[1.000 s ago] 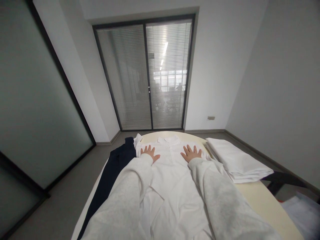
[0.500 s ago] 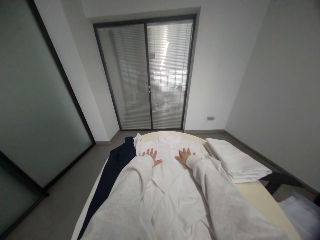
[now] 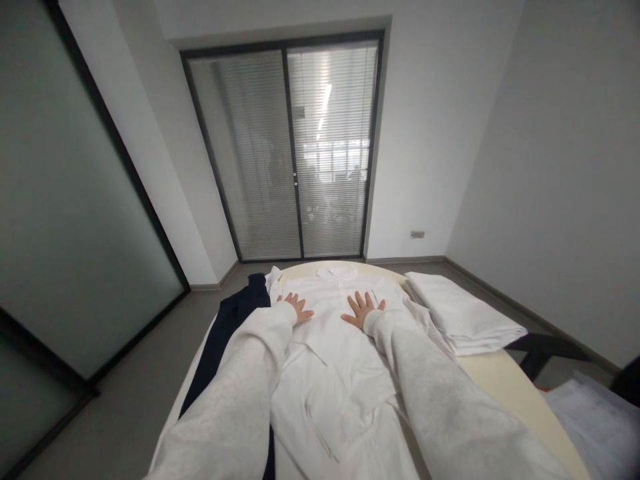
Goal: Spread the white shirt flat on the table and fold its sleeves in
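Note:
A white collared shirt [image 3: 330, 347] lies spread on the table, its collar at the far edge and its lower part toward me. My left hand [image 3: 299, 308] rests flat on the shirt's upper left, fingers spread. On the upper right of the same shirt, my right hand [image 3: 361, 311] also lies flat with its fingers apart. Creases run across the fabric below both hands. Neither hand grips anything. My grey sleeves cover parts of the shirt's sides.
Dark navy clothing [image 3: 240, 313] lies along the table's left side. A folded white cloth [image 3: 460, 313] sits at the right on the pale yellow table [image 3: 515, 400]. Beyond its right edge are a black chair part [image 3: 545, 350] and whitish plastic [image 3: 595, 413]. Glass doors [image 3: 295, 153] stand behind.
Both hands have shifted slightly on the shirt, still flat with fingers spread. The shirt's lower front looks somewhat smoother. The camera view has moved a little.

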Motion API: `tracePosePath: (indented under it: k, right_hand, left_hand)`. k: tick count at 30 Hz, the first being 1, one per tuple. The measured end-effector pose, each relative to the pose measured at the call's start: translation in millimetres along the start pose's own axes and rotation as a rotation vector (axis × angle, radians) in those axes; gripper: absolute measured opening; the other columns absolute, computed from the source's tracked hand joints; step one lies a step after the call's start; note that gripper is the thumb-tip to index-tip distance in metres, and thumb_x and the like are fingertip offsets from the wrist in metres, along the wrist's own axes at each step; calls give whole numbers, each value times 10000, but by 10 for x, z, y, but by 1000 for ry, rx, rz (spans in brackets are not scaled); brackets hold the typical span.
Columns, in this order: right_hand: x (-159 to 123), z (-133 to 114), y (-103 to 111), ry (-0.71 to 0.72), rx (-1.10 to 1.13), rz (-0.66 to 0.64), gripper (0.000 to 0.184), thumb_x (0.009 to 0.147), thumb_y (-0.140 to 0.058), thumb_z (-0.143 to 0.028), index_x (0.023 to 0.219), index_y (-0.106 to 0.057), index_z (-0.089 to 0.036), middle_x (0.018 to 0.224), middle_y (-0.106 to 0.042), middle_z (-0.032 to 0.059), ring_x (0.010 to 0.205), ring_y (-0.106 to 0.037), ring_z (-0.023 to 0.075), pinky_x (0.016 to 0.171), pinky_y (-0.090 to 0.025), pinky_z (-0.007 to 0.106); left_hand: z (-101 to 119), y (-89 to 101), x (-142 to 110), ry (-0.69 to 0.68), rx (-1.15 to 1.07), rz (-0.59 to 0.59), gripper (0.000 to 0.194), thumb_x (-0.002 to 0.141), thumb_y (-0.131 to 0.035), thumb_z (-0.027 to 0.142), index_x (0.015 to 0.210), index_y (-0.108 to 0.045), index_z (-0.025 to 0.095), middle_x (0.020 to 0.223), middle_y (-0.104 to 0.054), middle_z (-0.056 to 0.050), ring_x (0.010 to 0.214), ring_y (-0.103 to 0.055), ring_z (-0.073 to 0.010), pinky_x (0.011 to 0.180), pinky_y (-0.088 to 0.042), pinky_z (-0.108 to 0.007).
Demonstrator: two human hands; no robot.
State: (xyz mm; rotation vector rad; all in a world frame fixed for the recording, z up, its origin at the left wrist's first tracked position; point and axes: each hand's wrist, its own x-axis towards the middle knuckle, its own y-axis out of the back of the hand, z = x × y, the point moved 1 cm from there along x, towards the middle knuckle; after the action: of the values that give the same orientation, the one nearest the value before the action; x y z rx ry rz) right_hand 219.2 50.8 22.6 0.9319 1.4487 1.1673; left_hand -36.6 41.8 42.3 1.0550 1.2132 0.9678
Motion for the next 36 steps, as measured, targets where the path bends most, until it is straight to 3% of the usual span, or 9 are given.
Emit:
tracePosePath:
  k: [4,7,9,13,18,23,28,33,36]
  right_hand:
    - [181,42,-20,-36,5,14,847,673,-127,-795,1380,23,-352,1452,130,-18,1284,161,342,859,38,719]
    - [261,59,-38,-46,-3,24,843,674,-113,-796,1380,17,-355,1454,119,-19,1288,157,332,862,45,715]
    - [271,57,-25,-37,-11,33,834,680,-115,-792,1380,9,-355,1456,110,-16,1292,148,323,875,48,704]
    - [174,15,59,-49,-21,-8,771,731,-161,-741,1383,-33,-350,1463,64,10,1303,79,332,903,-1,685]
    - [-143,-84,69,42,6,-119,944,654,-279,-791,1401,-122,-235,1454,-72,113,1291,-36,387,988,-20,588]
    - [-334,-48,-72,54,15,-12,856,647,-147,-823,1372,-6,-390,1453,119,-26,1278,146,381,842,14,735]
    - [-208,73,-58,72,8,-4,854,661,-160,-814,1377,-18,-371,1455,103,-17,1277,151,374,833,17,735]
    - [-213,35,173,84,0,-21,795,727,-249,-739,1387,-64,-336,1465,30,15,1284,80,384,880,-42,699]
    - [-452,-201,341,-9,-74,-97,718,752,-411,-618,1365,-242,-283,1447,-124,88,1276,-38,407,863,-117,706]
  left_hand:
    - [-83,-29,-13,38,-26,-21,685,736,-333,679,1319,-331,319,1447,-158,-57,1315,-107,-313,985,-113,-593]
    - [-71,-190,-39,65,19,-8,697,762,-267,666,1364,-235,316,1457,-113,-23,1328,-21,-286,997,-29,-595]
    - [-55,-289,-60,91,36,69,685,779,-215,656,1378,-177,326,1462,-65,10,1330,34,-265,999,31,-589]
    - [-65,-370,-55,105,34,144,676,775,-167,674,1372,-166,357,1461,-53,33,1330,44,-255,992,92,-577]
    - [-84,-344,-3,149,44,166,681,774,-150,678,1370,-191,350,1460,-69,12,1330,30,-265,978,130,-577]
    - [-100,-184,8,104,22,69,711,734,-302,687,1339,-307,313,1445,-173,-42,1323,-66,-297,1001,16,-583]
    - [-344,-21,-22,17,-61,125,529,794,-342,563,1195,-502,257,1345,-393,-50,1238,-333,-194,1017,-244,-335]
    - [-532,-284,-82,138,-32,262,590,795,-333,583,1307,-356,292,1430,-234,-29,1310,-179,-214,1024,-202,-400]
    - [-536,-449,-72,160,-60,284,561,816,-319,557,1323,-326,317,1440,-203,-1,1321,-145,-189,1044,-157,-406]
